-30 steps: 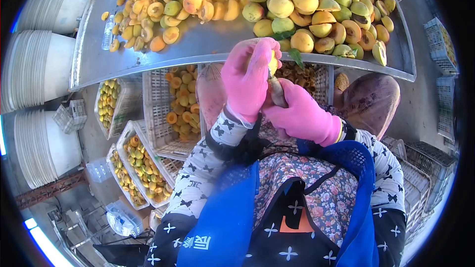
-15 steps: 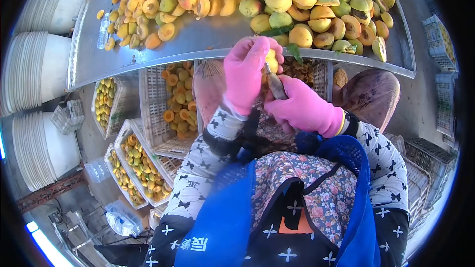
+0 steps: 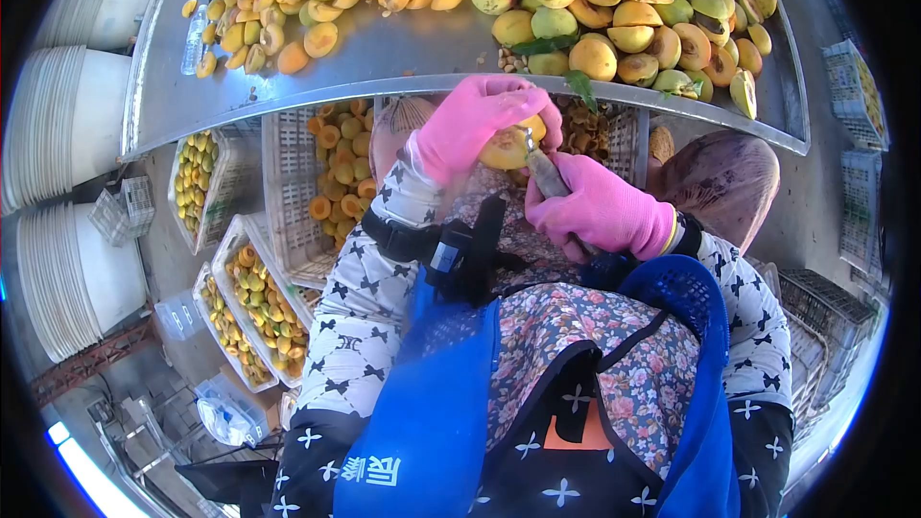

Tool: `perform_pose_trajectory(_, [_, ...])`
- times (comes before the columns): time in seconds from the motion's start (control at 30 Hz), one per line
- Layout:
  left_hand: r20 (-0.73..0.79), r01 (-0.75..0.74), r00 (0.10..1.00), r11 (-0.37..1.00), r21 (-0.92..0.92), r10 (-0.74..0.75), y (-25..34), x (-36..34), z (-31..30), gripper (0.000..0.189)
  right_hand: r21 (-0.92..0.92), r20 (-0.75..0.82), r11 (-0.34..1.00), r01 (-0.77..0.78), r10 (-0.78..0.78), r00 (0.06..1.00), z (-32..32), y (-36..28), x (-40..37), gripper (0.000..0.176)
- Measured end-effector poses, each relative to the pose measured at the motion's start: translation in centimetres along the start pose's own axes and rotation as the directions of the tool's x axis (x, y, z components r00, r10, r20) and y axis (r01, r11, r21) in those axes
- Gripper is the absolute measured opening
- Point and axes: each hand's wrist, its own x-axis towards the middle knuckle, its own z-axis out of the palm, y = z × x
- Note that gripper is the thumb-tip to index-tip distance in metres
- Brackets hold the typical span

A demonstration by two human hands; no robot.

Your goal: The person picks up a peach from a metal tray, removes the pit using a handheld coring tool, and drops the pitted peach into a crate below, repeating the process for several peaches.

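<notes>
My left hand (image 3: pixel 475 120), in a pink glove, is closed round a yellow peach half (image 3: pixel 504 150) whose cut face shows. Gripped in my right hand (image 3: pixel 609 206), gloved in pink too, is a short-handled pitting tool (image 3: pixel 548 176). Its curved metal tip lies at the right edge of the peach's cut face. Both hands are close together in front of the metal table's near rim (image 3: pixel 384 86). Below them, partly hidden behind the hands, lies a heap of brownish scraps (image 3: pixel 583 134).
Whole and halved peaches (image 3: pixel 633 14) are piled on the table, with a plastic bottle (image 3: pixel 196 43) at left. A crate of peach halves (image 3: pixel 341 168) stands under the rim; more filled crates (image 3: pixel 264 302) are lower left. White stacked tubs (image 3: pixel 82 269) line the left side.
My left hand has tilted over and lowered, turning the peach so that its cut face shows. My right hand has dropped slightly, the pitting tool still in it. The view has shifted a little.
</notes>
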Motion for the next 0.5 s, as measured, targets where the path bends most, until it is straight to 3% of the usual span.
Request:
perform_pose_trajectory(0.03, [-0.194,-0.015,0.981,1.0,-0.009,0.013,-0.2,0.1,0.8,0.037,0.061,-0.083,0.998,0.008,-0.003,0.997,0.4,0.2,0.4,0.015])
perform_pose_trajectory(0.1, [-0.543,-0.048,0.839,0.999,-0.011,0.034,-0.8,0.3,3.4,0.037,0.183,-0.256,0.982,0.048,0.001,0.967,1.6,0.5,0.9,0.017])
perform_pose_trajectory(0.13, [-0.596,-0.064,0.803,0.996,-0.068,0.011,-1.2,0.0,3.7,0.038,0.172,-0.215,0.985,0.03,0.008,0.977,1.7,0.5,0.7,0.018])
perform_pose_trajectory(0.2, [-0.485,-0.033,0.871,0.976,-0.214,-0.077,-0.9,-0.8,3.6,0.04,0.144,-0.132,0.99,0.008,0.011,0.991,1.5,0.4,0.7,0.02])
perform_pose_trajectory(0.23, [-0.427,-0.005,0.895,0.956,-0.294,-0.126,-0.9,-1.4,3.4,0.041,-0.03,-0.191,0.999,0.014,-0.019,0.981,1.4,0.7,0.6,0.02])
perform_pose_trajectory(0.27, [-0.322,0.07,0.933,0.957,-0.282,-0.163,-1.1,-1.7,2.5,0.04,-0.204,-0.244,0.979,0.011,-0.061,0.968,1.1,1.0,0.6,0.02])
perform_pose_trajectory(0.37, [-0.339,0.279,0.903,0.96,-0.003,-0.264,-1.7,-2.0,1.7,0.039,-0.593,-0.251,0.798,0.106,-0.308,0.918,-0.4,2.3,1.0,0.023])
perform_pose_trajectory(0.4, [-0.393,0.211,0.902,0.977,0.038,-0.179,-1.9,-1.8,1.9,0.04,-0.649,-0.238,0.751,0.124,-0.355,0.904,-0.8,2.5,1.0,0.024])
perform_pose_trajectory(0.5, [-0.398,0.162,0.899,0.983,-0.086,-0.183,-1.1,-1.4,1.7,0.04,-0.681,-0.281,0.699,0.218,-0.524,0.804,-0.4,3.4,1.3,0.026])
